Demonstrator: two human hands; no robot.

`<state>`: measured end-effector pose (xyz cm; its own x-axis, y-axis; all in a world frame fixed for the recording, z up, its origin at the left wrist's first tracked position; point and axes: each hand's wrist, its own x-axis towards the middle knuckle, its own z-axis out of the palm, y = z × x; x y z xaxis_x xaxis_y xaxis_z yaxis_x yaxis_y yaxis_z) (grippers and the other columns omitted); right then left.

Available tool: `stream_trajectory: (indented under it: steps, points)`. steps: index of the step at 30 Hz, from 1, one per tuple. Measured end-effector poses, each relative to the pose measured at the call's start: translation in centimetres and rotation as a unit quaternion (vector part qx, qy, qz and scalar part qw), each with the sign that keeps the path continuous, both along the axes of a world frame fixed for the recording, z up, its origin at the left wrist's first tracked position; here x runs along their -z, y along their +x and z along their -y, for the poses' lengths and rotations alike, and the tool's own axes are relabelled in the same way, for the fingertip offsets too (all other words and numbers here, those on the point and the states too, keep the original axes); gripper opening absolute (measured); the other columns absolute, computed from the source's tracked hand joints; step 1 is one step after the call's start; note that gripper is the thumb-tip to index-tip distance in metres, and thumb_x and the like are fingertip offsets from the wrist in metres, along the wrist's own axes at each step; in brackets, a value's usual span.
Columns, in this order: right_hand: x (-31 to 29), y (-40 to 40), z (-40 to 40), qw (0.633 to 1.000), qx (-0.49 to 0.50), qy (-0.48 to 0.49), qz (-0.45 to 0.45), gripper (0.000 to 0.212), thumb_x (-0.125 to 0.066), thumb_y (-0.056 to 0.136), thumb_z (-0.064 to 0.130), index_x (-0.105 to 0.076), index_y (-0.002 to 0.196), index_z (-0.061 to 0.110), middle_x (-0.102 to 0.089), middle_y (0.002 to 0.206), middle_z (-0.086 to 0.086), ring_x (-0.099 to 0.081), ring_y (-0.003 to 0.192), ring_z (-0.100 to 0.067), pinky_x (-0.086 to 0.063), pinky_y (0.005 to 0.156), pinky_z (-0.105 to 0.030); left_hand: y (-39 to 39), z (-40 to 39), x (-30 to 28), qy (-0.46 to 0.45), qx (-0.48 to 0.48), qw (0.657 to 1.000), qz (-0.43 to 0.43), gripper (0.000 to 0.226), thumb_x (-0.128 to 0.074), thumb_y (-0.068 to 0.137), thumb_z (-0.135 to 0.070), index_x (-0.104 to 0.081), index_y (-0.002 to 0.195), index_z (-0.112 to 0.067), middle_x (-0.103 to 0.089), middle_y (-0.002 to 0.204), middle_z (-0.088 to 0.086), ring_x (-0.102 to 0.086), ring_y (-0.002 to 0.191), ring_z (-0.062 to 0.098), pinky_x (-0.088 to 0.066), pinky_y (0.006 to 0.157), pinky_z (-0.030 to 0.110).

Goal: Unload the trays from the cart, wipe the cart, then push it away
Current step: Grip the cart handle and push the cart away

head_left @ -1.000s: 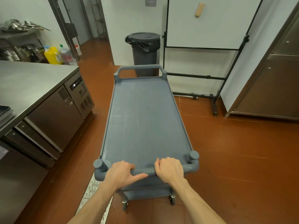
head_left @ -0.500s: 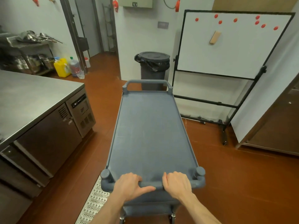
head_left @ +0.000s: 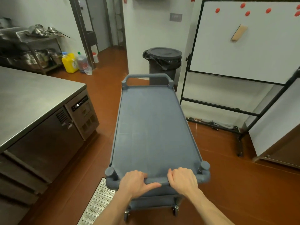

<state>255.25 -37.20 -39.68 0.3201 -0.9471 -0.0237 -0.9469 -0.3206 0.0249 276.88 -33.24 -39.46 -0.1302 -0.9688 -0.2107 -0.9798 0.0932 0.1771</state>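
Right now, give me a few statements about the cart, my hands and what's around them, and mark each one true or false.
1. Both hands grip the cart's near handle. True: the left hand and right hand curl round the handle.
2. Trays sit on the cart's top shelf. False: it holds nothing.
3. The bin stands beyond the cart's far end. True.
4. The steel counter is on the right. False: on the left; the whiteboard is on the right.

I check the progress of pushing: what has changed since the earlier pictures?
The cart rolled forward toward the bin, alongside the counter. Nothing was grasped or released: the left hand and right hand keep gripping the near handle. The top shelf stays bare.
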Motion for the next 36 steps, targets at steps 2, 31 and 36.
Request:
stream_trajectory:
  steps: [2,31,36]
  points:
    - [-0.1,-0.1,2.2,1.0,-0.015,0.001,0.013,0.055,-0.031,0.104,0.041,-0.068,0.07,0.017,-0.076,0.08,-0.009,-0.073,0.077,-0.033,-0.047,0.064,-0.035,-0.2,2.0,-0.2,0.004,-0.007,1.0,0.001,0.101,-0.022,0.063,-0.108,-0.061,0.073,-0.016,-0.063,0.067,-0.001,-0.066,0.074,0.025,-0.052,0.07,0.039]
    - [-0.3,5.1,31.7,0.99,-0.136,-0.02,0.022,0.056,-0.032,0.106,0.037,-0.077,0.086,0.01,-0.078,0.09,-0.013,-0.073,0.085,-0.036,-0.051,0.069,-0.039,3.9,27.1,0.6,-0.024,-0.107,0.994,0.008,0.094,-0.022,0.064,-0.107,-0.055,0.067,-0.019,-0.065,0.067,0.001,-0.064,0.065,0.022,-0.054,0.066,0.04]
    - [-0.5,8.1,36.9,0.99,-0.143,-0.007,0.019,0.057,-0.03,0.106,0.039,-0.077,0.091,0.01,-0.078,0.095,-0.014,-0.073,0.089,-0.036,-0.054,0.075,-0.04,6.4,31.8,0.4,-0.02,-0.124,0.992,0.002,0.096,-0.023,0.064,-0.108,-0.056,0.067,-0.018,-0.062,0.063,-0.001,-0.064,0.063,0.022,-0.054,0.064,0.039]
